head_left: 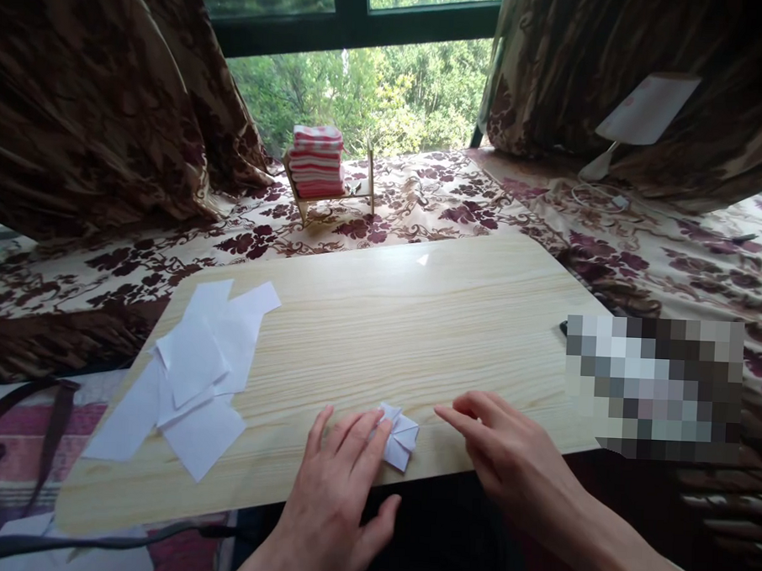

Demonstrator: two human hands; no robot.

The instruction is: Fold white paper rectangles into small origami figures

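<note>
We see a small folded paper (398,436) near the front edge of the board (379,319), a pale wooden one that lies over a flowered cloth (423,195). The left hand (340,486) lies flat on the board, palm down, fingers stretched and a little spread. Its fingertips touch the left side of the paper and press on it; the hand grips nothing. The paper is therefore just beyond the left fingertips, slightly to their right.

The right hand (506,455) is just to the right of the paper, apart from it by a small gap. It is half open, with the forefinger pointing to the left toward the paper and the other fingers loosely bent. It holds nothing, and we cannot tell if its fingertip rests on the board or stays slightly above it.

On the left part of the board there is a loose pile of white sheets (191,378), some overlapping, a few reaching over the board's left edge. Behind the board, on the cloth, stands a small wooden rack (334,195) with a stack of red and white striped cloths (316,161). At the right edge of the board one area is blurred, and we cannot say what is there.
</note>
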